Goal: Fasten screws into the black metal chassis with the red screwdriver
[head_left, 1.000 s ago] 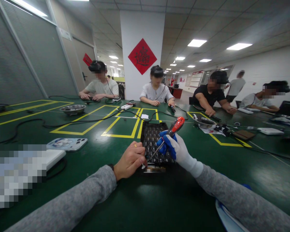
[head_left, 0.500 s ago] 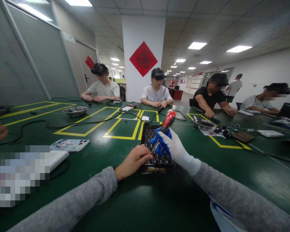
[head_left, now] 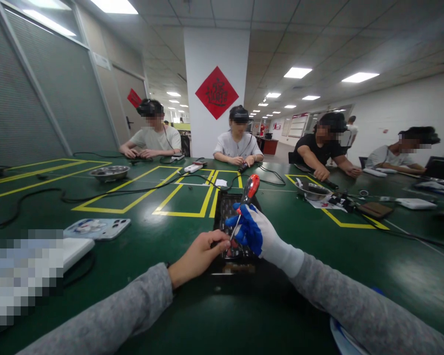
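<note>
My right hand (head_left: 268,241), in a white glove with blue-coated fingers, grips a screwdriver (head_left: 250,188). Its red and black handle leans up and away, while the thin metal shaft points down and to the left. Bare, my left hand (head_left: 197,255) has thumb and index finger pinched together at the low end of the shaft. Whatever lies between those fingertips is too small to make out. Under both hands lies a black rectangular case (head_left: 226,203) with rows of small shiny shapes inside. My hands cover much of its middle.
A phone (head_left: 98,229) and a blurred-out white object (head_left: 25,281) lie to the left. Metal bowls (head_left: 110,172) (head_left: 313,190) stand farther back on the green table. A black cable (head_left: 140,190) crosses it. Several people sit along the far side.
The screwdriver has swung from a rightward lean to more upright, its handle shifting left. My left fingers have moved from the case's near edge up to the shaft's low end.
</note>
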